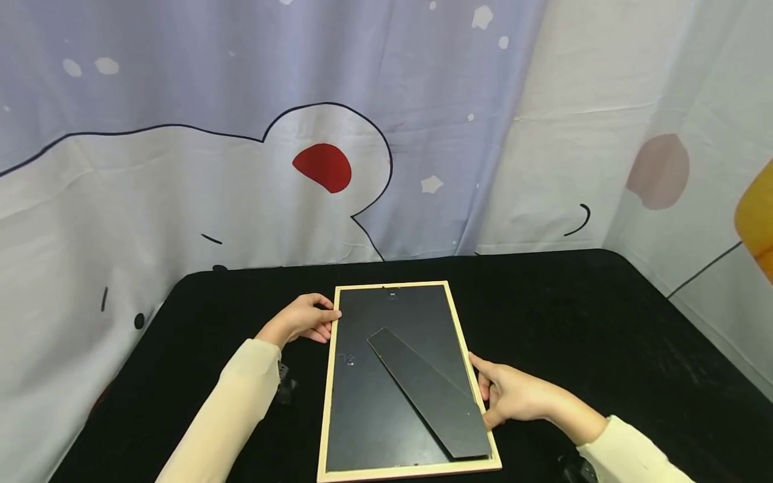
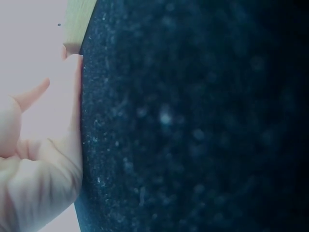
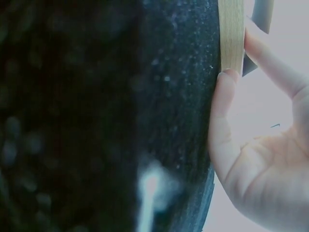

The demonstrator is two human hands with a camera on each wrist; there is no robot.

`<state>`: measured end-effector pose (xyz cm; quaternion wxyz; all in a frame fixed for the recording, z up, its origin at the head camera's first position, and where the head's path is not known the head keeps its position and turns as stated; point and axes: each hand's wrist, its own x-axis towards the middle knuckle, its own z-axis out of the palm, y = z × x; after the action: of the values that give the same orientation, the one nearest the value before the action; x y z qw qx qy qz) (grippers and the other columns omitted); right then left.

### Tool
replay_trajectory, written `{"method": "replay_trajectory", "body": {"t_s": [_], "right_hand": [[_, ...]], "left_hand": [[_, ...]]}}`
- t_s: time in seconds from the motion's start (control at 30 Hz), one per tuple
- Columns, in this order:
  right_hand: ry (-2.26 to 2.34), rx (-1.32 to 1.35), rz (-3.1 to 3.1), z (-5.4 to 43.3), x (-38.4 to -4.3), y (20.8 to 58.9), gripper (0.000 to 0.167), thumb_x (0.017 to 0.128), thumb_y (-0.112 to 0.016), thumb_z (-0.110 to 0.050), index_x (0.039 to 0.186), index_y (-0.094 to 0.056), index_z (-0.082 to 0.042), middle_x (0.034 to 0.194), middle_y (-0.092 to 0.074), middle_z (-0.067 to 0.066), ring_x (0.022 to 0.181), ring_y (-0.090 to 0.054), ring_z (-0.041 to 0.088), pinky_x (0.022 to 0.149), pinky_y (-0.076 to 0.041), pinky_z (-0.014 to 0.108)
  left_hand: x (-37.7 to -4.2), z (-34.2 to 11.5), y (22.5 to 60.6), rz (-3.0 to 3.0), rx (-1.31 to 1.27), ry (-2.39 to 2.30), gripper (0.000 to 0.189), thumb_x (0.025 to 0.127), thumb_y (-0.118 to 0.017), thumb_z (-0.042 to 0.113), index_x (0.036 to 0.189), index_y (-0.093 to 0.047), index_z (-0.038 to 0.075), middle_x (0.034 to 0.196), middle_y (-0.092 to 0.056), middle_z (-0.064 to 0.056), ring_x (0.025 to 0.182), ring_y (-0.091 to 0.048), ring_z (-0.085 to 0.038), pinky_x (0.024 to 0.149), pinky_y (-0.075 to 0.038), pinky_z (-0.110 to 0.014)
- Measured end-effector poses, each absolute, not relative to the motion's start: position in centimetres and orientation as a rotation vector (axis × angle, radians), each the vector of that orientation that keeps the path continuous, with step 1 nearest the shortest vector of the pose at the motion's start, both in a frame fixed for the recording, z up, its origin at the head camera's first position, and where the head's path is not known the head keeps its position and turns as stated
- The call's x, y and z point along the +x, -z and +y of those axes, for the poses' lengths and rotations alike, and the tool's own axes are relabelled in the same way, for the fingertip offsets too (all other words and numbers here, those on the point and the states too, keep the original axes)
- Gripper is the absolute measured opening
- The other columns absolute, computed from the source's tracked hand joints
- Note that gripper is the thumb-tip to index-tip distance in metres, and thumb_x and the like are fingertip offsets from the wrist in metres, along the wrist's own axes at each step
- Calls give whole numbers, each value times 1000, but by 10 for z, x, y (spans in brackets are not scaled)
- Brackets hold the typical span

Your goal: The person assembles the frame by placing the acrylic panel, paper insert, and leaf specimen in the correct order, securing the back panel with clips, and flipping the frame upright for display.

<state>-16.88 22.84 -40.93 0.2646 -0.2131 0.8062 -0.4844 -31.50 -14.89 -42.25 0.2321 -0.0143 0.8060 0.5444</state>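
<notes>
A picture frame (image 1: pixel 386 382) lies back side up, with a pale wooden border and a dark back panel. Its dark easel stand (image 1: pixel 423 396) slants across the panel toward the lower right corner. My left hand (image 1: pixel 308 317) holds the upper left edge, one fingertip lapping over the border. In the left wrist view, fingertips meet the wooden side (image 2: pixel 79 24). Lower on the right edge, my right hand (image 1: pixel 513 392) grips the border between thumb and finger. The right wrist view shows the wooden side (image 3: pixel 231 36) between these digits. Any fingertips underneath are hidden.
A black cloth (image 1: pixel 574 322) covers the table under the frame. Behind it hangs a printed curtain (image 1: pixel 181 201), and another pale curtain (image 1: pixel 712 201) bounds the right side. Small dark devices sit at both wrists.
</notes>
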Motion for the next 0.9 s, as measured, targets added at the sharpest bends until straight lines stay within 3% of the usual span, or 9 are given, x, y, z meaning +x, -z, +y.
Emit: {"method": "replay_trajectory", "body": {"t_s": [0.67,0.9], "right_hand": [[1312,-549,2185,226,-168,408,110,61,-76,11,144,-4,20,79,-46,5,47,-45,7,47,-39,20],[1272,-565,2215,226,-170,408,110,61,-75,10,144,-4,20,79,-47,5,47,-49,8,47,-42,21]], "left_hand": [[-317,-147,420,2189,-107,-1504,29,90,-67,12,110,-49,1,64,-58,-7,48,-60,-10,52,-54,-28],[-317,-151,421,2161,-49,-1516,29,94,-62,13,115,-46,1,69,-58,-7,52,-60,-11,54,-55,-28]]}}
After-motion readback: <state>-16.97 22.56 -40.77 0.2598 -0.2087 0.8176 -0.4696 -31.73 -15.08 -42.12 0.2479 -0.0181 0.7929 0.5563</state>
